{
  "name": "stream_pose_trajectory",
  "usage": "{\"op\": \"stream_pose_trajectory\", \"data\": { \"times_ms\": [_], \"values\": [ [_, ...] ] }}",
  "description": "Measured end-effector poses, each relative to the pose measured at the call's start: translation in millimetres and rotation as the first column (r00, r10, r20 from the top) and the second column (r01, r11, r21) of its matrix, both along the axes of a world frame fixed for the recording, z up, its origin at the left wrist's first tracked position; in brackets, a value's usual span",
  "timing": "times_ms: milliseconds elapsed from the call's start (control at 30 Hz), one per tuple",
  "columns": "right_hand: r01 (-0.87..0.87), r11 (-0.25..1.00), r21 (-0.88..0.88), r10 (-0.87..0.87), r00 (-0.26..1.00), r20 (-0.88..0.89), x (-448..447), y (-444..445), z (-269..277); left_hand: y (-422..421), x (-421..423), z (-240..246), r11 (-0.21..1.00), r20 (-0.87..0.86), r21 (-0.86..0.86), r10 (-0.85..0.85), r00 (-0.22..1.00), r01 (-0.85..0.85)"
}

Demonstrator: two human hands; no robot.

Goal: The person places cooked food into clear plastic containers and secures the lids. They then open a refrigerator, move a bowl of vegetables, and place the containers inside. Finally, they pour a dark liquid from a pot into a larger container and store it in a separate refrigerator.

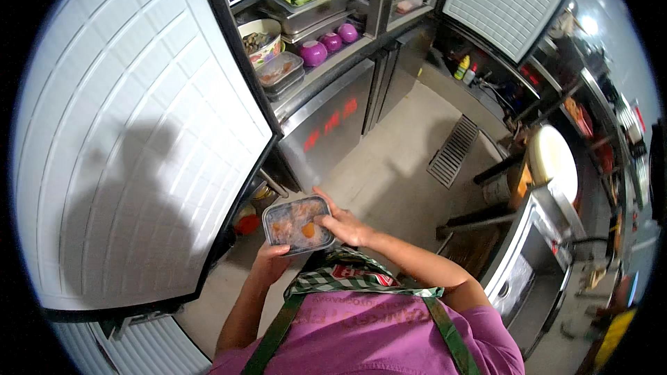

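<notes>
A clear plastic food container [298, 223] with a fogged lid is held in front of my waist. Orange-brown food shows dimly through the plastic; its kind cannot be told. My left hand [273, 260] grips the near left corner, thumb on top. On the right side my right hand [344, 223] holds it, with the thumb lying over the lid. Ahead is a refrigerator shelf with similar lidded containers [280, 69] stacked at its front edge. Beside them stand a floral bowl [260, 41] of dark food and several purple bowls [313, 53].
A white refrigerator door [140, 130] stands wide to my left, and another door [508, 2] hangs ajar at the far right. Steel pans [312, 10] of cut vegetables fill the shelf. A floor drain grate [453, 151], a steel sink [531, 291] and a round white board [553, 164] lie rightward.
</notes>
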State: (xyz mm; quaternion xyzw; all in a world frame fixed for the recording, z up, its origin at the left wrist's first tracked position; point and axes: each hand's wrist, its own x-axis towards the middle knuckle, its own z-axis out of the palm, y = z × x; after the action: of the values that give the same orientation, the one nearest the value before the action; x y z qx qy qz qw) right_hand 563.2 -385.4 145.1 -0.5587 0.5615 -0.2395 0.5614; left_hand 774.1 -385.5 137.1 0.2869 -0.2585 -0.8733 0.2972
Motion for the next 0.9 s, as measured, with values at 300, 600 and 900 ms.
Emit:
{"op": "stream_pose_trajectory", "data": {
  "times_ms": [300, 600, 900],
  "values": [
    [-0.269, 0.962, 0.038, 0.271, 0.961, -0.060, -140.6, -153.6, 14.6, -114.5, -133.3, 13.4, 0.970, -0.071, 0.152, 0.204, 0.976, -0.192],
    [-0.568, 0.823, 0.015, 0.568, 0.823, -0.010, -234.7, -292.0, 42.7, -186.9, -243.7, 15.4, 0.748, 0.081, 0.306, 0.596, 0.799, -0.589],
    [-0.525, 0.262, -0.810, -0.166, 0.802, -0.574, -268.1, -435.4, 6.1, -219.2, -286.4, 24.6, 0.578, 0.044, 0.272, 0.791, 0.610, -0.769]
  ]
}}
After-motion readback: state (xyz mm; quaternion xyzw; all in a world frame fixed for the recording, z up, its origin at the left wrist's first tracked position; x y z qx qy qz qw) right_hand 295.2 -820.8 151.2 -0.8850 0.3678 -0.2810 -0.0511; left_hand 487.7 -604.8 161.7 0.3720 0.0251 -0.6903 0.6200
